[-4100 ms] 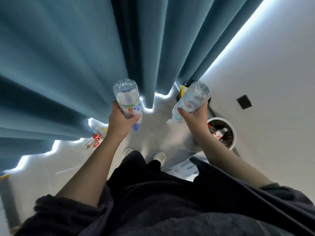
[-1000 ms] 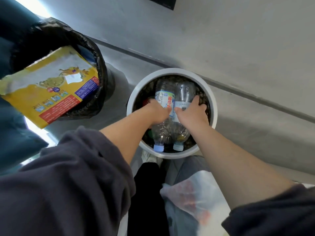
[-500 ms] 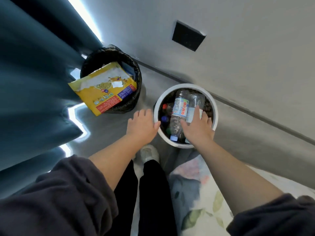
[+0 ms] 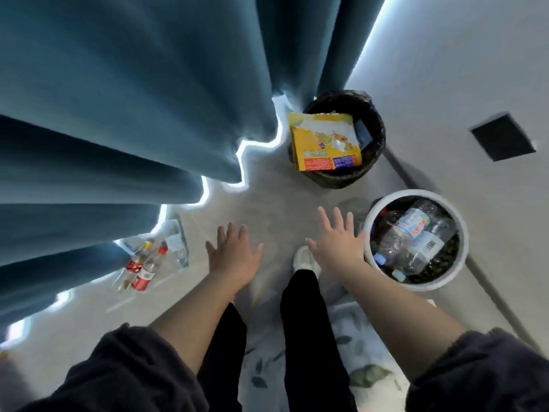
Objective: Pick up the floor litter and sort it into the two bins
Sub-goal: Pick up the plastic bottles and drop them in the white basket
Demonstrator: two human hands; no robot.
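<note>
Teal curtain (image 4: 118, 114) fills the left and top, pale wall (image 4: 460, 69) the right, grey floor (image 4: 267, 197) between them. Two bins stand along the wall. The black-lined bin (image 4: 377, 138) is in the corner with a yellow carton (image 4: 323, 144) propped out of it. The white bin (image 4: 421, 285) is nearer, just right of the right hand (image 4: 338, 245).

Change since a second ago: the two clear water bottles (image 4: 416, 233), then gripped one per hand down in the white bin, now lie released inside it, side by side on top of other bottles. Both hands have come away empty. Judgement: that pair is sorted, and the view has swung back left toward what remains.

On the floor at the curtain hem, well left of the left hand (image 4: 234, 257), are two red-labelled bottles (image 4: 142, 266) lying together, with clear plastic wrapping (image 4: 175, 239) just beyond. Probably the next pickup.

The left hand is held out palm down over bare floor, its fingers (image 4: 230, 236) straight and spread, holding nothing. The right hand is the same, its fingers (image 4: 337, 221) fanned wide. Its outer edge is near the white bin's rim; contact cannot be told.
</note>
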